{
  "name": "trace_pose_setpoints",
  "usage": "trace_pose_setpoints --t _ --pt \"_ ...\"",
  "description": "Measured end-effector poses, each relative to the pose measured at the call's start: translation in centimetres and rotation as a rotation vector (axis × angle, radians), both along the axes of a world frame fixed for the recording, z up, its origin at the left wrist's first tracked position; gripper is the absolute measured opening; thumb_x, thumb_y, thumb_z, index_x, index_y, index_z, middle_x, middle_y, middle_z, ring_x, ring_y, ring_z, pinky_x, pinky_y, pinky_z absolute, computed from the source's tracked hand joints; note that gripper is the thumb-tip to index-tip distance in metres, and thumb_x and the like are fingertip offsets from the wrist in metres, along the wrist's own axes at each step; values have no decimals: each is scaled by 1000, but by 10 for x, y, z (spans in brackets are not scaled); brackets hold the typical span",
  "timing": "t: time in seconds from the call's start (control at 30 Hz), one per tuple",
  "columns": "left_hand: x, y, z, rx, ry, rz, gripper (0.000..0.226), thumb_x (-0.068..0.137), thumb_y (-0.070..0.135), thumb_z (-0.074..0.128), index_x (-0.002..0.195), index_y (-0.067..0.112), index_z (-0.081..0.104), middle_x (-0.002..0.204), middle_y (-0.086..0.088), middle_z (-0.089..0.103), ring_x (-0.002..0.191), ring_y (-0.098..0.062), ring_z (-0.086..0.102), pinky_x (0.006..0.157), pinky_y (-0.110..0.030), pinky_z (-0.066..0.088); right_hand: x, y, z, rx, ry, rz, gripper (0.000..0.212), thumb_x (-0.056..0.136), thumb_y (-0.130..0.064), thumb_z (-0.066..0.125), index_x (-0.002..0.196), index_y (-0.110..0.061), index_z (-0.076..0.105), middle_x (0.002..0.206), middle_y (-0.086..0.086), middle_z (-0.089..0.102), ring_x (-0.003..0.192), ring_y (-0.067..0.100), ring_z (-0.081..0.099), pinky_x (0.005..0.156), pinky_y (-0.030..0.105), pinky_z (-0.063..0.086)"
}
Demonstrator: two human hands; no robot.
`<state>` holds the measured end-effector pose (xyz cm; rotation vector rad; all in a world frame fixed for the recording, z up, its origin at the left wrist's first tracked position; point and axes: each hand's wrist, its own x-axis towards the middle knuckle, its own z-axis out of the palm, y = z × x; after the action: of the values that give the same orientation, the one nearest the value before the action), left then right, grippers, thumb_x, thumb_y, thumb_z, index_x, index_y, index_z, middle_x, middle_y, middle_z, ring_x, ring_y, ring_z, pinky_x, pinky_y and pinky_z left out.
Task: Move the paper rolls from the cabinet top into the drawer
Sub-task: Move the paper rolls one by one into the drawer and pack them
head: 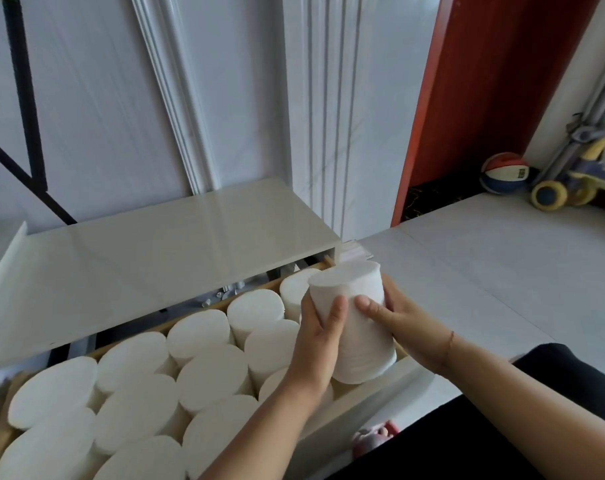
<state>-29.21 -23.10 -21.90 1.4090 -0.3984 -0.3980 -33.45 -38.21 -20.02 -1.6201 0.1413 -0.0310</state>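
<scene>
Both hands clasp one white paper roll (354, 317) between them, the left hand (320, 336) wrapped round its near side and the right hand (403, 327) pressed to its far side, holding it tilted above the right end of the open drawer (374, 386). Below it the drawer is packed with upright paper rolls (134, 407) standing shoulder to shoulder in rows. The glossy cabinet top (162, 244) behind lies bare, and a ball (505, 173) and a toy scooter (571, 181) sit far off on the floor.

The drawer (360, 393) runs off the bottom-left edge, its back hidden under the cabinet top (155, 258), small things there too blurred to identify.
</scene>
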Motion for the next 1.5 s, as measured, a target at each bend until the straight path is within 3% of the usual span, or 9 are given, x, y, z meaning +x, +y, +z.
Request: trace_pose_setpoints --t 0.2,0.3,0.4,0.63,0.83,1.07,1.3,1.4,1.5 --pt "-3 -20 12 -24 131 186 72 68 75 51 126 32 46 112 13 63 95 0 61 81 -22 48 10 -1 7 81 35 -13 68 78 -71 53 131 -29 51 121 -10 67 113 7 63 92 24 52" --pt "-8 -28 15 1 235 251 70 63 77 46 119 34 46 102 18 61 89 3 58 71 -19 43 16 -4 5 157 186 -81 65 74 -79 43 106 -31 73 110 -8 73 104 5 67 96 28 45" --pt "-9 -32 17 -5 281 266 57 69 74 44 112 37 45 100 23 56 89 9 53 73 -18 41 21 -3 2 214 242 -109 62 76 -80 40 91 -34 78 105 -2 75 99 9 69 91 28 47" --pt "-13 -34 6 19 253 317 29 93 42 48 116 25 52 106 4 63 96 -9 60 80 -26 48 20 0 -4 288 308 -272 30 87 -37 56 97 -11 68 82 8 73 73 20 68 75 35 52" --pt "-21 -34 0 21 202 347 19 94 20 44 110 23 53 98 4 61 85 -3 58 59 -8 43 14 3 -13 337 294 -362 19 90 -27 58 90 -11 67 76 6 72 74 21 65 69 33 52" --pt "-18 -31 -10 118 219 339 21 98 19 38 104 20 58 95 8 59 86 -5 55 63 -11 41 10 7 -17 220 219 -343 28 97 -10 49 82 -12 72 81 5 71 73 18 64 64 24 54" --pt "-17 -30 -16 190 210 357 29 97 11 34 98 21 61 95 10 60 84 -3 52 68 -17 42 12 11 -20 128 229 -317 31 96 1 45 81 -10 70 89 11 69 81 24 60 83 39 52" --pt "-17 -29 -16 193 240 342 31 93 4 37 96 22 61 99 6 63 91 -12 56 80 -27 47 11 7 -22 135 243 -287 28 93 6 47 85 -8 69 89 10 71 78 24 63 75 37 55" --pt "-16 -24 -19 185 250 297 31 90 0 43 94 25 61 99 8 64 92 -9 59 77 -24 48 9 1 -22 201 280 -217 28 89 14 48 90 -5 68 89 10 72 76 23 66 66 34 58"
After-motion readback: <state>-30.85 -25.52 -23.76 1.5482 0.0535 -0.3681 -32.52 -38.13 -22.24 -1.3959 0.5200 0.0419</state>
